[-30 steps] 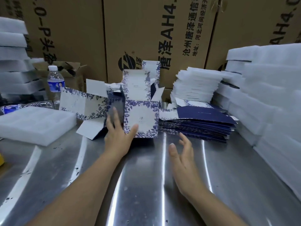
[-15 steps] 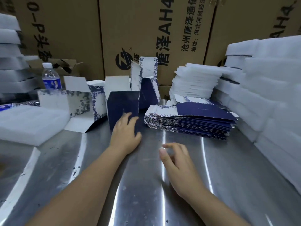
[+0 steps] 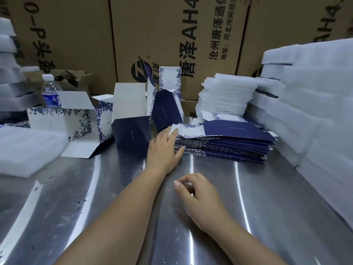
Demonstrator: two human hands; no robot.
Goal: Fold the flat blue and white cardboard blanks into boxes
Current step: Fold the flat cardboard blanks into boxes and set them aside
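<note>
A stack of flat blue and white blanks [image 3: 225, 144] lies on the steel table at centre right. My left hand [image 3: 163, 148] reaches to the stack's left end, fingers straight, fingertips on the top blank's white flap. A folded dark blue box [image 3: 131, 135] stands just left of that hand, apart from it. Behind it stand another blue box [image 3: 167, 109] and an open blue and white box [image 3: 76, 121] with its flaps spread. My right hand [image 3: 196, 194] hovers low over the table, fingers loosely curled, holding nothing.
White foam sheets are piled at the right [image 3: 315, 104], behind the stack [image 3: 227, 96] and at the left [image 3: 26, 148]. A water bottle [image 3: 50, 91] stands at back left. Large brown cartons [image 3: 172, 35] wall off the back. The steel table [image 3: 114, 197] shows bare metal in front.
My left hand left the dark blue box, which stays standing, and moved right onto the end of the flat stack. My right hand's fingers curled in and it drew back a little.
</note>
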